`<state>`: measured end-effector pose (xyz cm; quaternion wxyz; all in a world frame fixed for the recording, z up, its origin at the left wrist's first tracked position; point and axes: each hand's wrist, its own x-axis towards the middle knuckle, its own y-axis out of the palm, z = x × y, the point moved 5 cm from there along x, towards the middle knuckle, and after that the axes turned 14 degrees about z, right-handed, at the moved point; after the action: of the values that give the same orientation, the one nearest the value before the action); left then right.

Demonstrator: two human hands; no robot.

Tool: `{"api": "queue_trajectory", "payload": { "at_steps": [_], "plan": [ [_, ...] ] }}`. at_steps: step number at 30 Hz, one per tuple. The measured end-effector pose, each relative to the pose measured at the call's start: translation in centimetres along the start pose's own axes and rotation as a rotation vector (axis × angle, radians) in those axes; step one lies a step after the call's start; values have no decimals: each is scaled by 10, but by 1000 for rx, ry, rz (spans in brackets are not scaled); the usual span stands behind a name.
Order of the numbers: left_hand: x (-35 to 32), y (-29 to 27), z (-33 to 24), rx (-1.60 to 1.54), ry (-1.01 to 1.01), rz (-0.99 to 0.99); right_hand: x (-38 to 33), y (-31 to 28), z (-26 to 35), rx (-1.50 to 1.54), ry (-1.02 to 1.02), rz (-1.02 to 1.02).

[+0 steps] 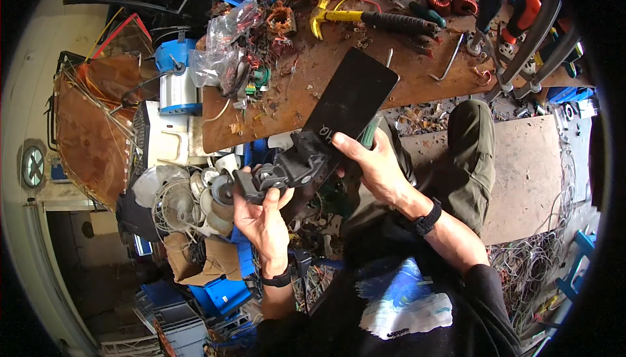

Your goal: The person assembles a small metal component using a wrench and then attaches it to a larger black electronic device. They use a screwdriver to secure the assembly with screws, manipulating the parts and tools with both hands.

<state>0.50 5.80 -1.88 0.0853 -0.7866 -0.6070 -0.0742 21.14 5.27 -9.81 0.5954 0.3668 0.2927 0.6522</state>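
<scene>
My left hand (pixel 264 217) is raised palm up with fingers curled in a grip, while my right hand (pixel 375 164) reaches in from the right, thumb and fingers pinched, both wrists wearing dark bands.

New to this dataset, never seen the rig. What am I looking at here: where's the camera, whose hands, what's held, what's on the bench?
There is no robot here. One wide fisheye camera worn on a person's head looks down at their own two bare hands, so straight edges bend near the rim. The left hand grips the black plastic bracket at the lower end of a flat black panel. The right hand holds the panel's edge. Beyond them is a rusty brown workbench carrying a yellow-headed hammer, copper wire coils, screwdrivers and a plastic bag of wiring parts. Fan parts and blue crates lie on the floor to the left.
</scene>
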Motion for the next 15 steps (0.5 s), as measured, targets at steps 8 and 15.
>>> {"api": "queue_trajectory", "payload": {
  "at_steps": [8,15],
  "plan": [
    [0,18,-9,200,-30,109,14,-5,1,240,-73,316],
    [-3,23,-17,384,80,183,8,-17,-11,277,-42,261]
  ]
}}
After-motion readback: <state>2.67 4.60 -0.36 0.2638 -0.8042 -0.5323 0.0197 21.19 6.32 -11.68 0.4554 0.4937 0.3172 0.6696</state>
